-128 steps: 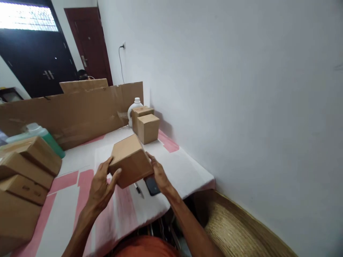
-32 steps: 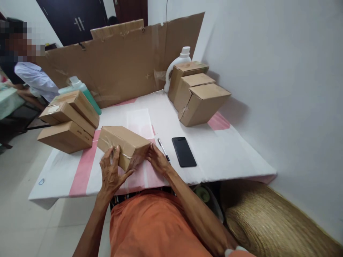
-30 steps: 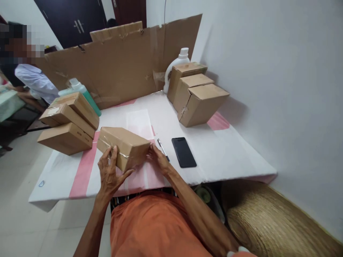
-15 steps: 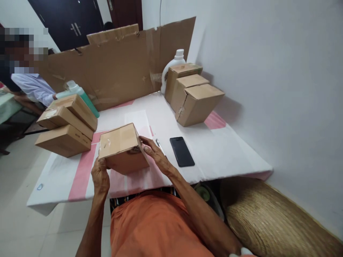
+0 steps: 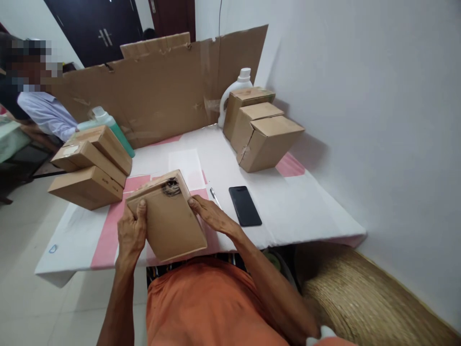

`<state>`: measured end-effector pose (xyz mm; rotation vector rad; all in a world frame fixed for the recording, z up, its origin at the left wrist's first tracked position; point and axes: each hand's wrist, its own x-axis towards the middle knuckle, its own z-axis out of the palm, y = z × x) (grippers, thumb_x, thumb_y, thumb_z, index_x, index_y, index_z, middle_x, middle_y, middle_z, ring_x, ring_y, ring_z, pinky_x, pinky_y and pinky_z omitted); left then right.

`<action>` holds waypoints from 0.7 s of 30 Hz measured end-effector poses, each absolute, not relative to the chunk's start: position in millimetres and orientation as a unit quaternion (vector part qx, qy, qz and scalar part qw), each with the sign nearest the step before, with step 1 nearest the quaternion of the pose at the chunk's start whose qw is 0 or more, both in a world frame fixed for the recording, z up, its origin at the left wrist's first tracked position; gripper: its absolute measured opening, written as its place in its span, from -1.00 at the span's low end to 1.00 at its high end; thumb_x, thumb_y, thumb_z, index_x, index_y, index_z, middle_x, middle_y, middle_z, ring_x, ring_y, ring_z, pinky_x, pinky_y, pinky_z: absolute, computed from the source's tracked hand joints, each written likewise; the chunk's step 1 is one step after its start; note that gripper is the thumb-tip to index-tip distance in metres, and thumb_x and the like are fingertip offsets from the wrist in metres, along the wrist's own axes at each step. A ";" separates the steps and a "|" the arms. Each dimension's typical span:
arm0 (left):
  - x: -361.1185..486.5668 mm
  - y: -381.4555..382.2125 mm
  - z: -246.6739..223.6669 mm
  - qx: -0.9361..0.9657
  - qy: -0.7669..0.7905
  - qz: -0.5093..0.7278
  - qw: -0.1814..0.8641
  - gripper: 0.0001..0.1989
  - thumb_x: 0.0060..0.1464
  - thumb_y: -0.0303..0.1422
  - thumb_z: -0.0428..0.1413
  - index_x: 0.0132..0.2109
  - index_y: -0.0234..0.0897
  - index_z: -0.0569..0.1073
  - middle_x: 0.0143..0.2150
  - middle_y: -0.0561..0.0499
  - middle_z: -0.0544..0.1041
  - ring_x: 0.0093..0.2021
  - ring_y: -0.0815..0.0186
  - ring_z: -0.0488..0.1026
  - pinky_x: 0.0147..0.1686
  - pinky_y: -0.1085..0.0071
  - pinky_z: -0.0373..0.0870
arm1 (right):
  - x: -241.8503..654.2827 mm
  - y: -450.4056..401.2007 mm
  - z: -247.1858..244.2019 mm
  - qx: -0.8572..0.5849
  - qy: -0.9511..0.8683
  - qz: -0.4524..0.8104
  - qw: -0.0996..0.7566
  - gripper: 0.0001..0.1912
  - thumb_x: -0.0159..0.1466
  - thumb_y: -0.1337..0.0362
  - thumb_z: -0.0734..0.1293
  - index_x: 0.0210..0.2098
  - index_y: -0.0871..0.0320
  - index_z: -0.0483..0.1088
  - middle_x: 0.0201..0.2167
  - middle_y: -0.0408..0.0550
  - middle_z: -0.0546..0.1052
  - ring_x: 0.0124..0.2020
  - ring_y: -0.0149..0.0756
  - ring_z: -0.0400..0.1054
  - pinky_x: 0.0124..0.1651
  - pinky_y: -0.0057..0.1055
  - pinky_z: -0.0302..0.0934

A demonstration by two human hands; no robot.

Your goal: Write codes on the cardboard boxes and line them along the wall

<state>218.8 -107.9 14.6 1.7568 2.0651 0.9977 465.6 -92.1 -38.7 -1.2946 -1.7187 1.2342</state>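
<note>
Between my two hands a brown cardboard box [image 5: 173,221] is tilted, one broad side turned up toward me. A dark scribble-like mark shows near its far right corner. My left hand [image 5: 132,228] grips the left side, thumb lying on the upturned face. On the right edge rests the thumb of my right hand [image 5: 212,214], its other fingers partly hidden beside the box. A pen [image 5: 215,196] lies just past my right hand, and a black smartphone [image 5: 245,205] is to the right of it.
Several cardboard boxes stand at the left [image 5: 90,187] and right [image 5: 270,144]. Behind them are a green bottle [image 5: 120,137] and a white jug [image 5: 230,91]. A cardboard panel [image 5: 162,91] closes off the table's back. A person [image 5: 48,113] is beyond it, left. A woven basket [image 5: 360,288] sits lower right.
The box has been tipped toward me, so its marked side now faces up instead of its taped top. My left thumb has moved onto that face.
</note>
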 end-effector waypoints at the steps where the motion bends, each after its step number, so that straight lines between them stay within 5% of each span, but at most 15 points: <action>1: 219.5 -112.5 13.2 0.603 0.713 0.329 0.142 -0.33 0.31 0.19 -0.14 0.18 -0.23 0.45 0.03 -0.25 0.63 0.03 -0.09 0.57 -0.09 0.14 0.45 | 467.5 -96.0 -37.3 -0.498 -0.661 0.469 0.308 -0.12 0.35 -0.48 -0.05 -0.10 0.14 0.47 -0.20 0.08 0.58 -0.15 -0.09 0.43 -0.02 -0.17 0.27; 6: 220.2 -138.5 14.9 0.604 0.722 0.290 0.173 -0.36 0.28 0.20 -0.09 0.21 -0.17 0.37 0.00 -0.19 0.63 -0.06 -0.05 0.59 -0.17 0.18 0.44 | 474.5 -116.0 -33.5 -0.449 -0.661 0.528 0.287 -0.04 0.29 -0.54 -0.13 -0.31 0.15 0.46 -0.32 0.03 0.54 -0.26 -0.14 0.38 -0.12 -0.19 0.27; 11: 223.9 -155.8 12.0 0.619 0.694 0.279 0.242 -0.34 0.24 0.25 -0.06 0.20 -0.14 0.36 -0.22 -0.05 0.63 -0.29 0.09 0.58 -0.32 0.28 0.41 | 469.8 -132.0 -30.1 -0.431 -0.536 0.596 0.415 -0.26 0.33 -0.40 0.22 0.11 0.09 0.46 0.04 0.07 0.56 0.05 -0.05 0.43 0.03 -0.21 0.34; 15: 227.9 -158.6 -4.8 0.630 0.675 0.257 0.286 -0.34 0.26 0.23 -0.08 0.19 -0.17 0.39 -0.30 -0.02 0.59 -0.33 0.13 0.55 -0.32 0.27 0.42 | 460.1 -145.3 -44.1 -0.479 -0.434 0.615 0.452 -0.27 0.30 -0.28 0.37 0.22 0.12 0.38 0.11 0.10 0.53 0.07 -0.03 0.46 0.07 -0.18 0.36; 21: 245.5 -144.9 -6.7 0.690 0.642 0.320 0.098 -0.24 0.28 0.15 0.00 0.35 -0.35 0.33 0.26 -0.34 0.43 0.23 -0.10 0.40 0.17 -0.02 0.37 | 450.0 -169.4 -55.7 -0.532 -0.412 0.574 0.467 -0.24 0.27 -0.22 0.41 0.29 0.08 0.32 0.20 0.12 0.45 0.22 0.03 0.36 0.23 -0.08 0.27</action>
